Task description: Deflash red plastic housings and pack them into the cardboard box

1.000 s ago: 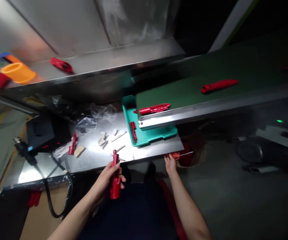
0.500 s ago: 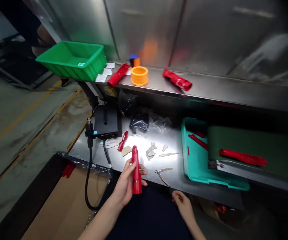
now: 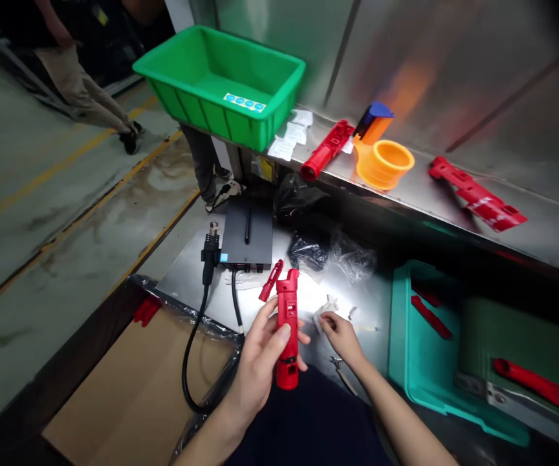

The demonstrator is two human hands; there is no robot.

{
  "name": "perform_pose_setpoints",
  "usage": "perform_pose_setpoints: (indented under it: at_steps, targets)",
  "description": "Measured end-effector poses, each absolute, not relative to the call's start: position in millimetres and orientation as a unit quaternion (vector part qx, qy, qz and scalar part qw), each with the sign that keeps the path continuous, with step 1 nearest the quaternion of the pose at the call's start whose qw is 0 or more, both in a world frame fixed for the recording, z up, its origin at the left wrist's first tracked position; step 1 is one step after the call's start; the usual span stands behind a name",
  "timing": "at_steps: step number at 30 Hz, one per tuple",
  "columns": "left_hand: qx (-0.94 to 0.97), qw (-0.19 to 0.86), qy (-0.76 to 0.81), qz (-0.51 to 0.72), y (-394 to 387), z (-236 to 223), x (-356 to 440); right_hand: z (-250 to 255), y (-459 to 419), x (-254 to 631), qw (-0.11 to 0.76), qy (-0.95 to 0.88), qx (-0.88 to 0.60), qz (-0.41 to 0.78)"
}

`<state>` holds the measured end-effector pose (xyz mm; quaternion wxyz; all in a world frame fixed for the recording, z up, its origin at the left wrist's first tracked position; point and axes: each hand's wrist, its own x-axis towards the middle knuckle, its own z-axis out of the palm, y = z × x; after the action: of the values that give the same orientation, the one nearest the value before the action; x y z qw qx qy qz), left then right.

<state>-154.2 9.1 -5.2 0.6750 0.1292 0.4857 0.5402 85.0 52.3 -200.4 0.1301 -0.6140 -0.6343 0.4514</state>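
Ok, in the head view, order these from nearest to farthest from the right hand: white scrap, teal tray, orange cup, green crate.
From the right hand:
1. White scrap, at the fingertips, on the steel bench.
2. Teal tray, to the hand's right.
3. Orange cup, up on the shelf.
4. Green crate, farther left at the shelf end.

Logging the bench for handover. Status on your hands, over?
Left hand gripping red plastic housing, upright. Right hand open, beside crumpled white scrap. Black cable off to the left of the left hand.

Head-worn camera, facing forward and down (tilted); close above steel workbench (image 3: pixel 185 292)
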Motion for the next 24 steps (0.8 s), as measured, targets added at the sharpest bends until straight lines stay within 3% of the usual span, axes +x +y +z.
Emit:
perform_pose_setpoints:
  at_steps: [7,12,18,21,24]
  targets:
    - [0.071,0.620,0.514,0.589,8,-13,-149,-168,112,36,0.134,-0.769,-0.504,0.370]
    - [-0.023,0.591,0.537,0.602,-14,-24,-188,-145,141,-105,0.131,-0.888,-0.323,0.301]
    - [-0.106,0.540,0.517,0.656,-64,-25,-241,-159,148,-261,0.028,-0.954,-0.182,0.235]
    - [-0.175,0.484,0.555,0.653,-92,-24,-267,-158,153,-278,0.007,-0.961,-0.168,0.219]
    - [-0.185,0.414,0.608,0.651,-110,-18,-296,-137,152,-247,0.056,-0.959,-0.149,0.234]
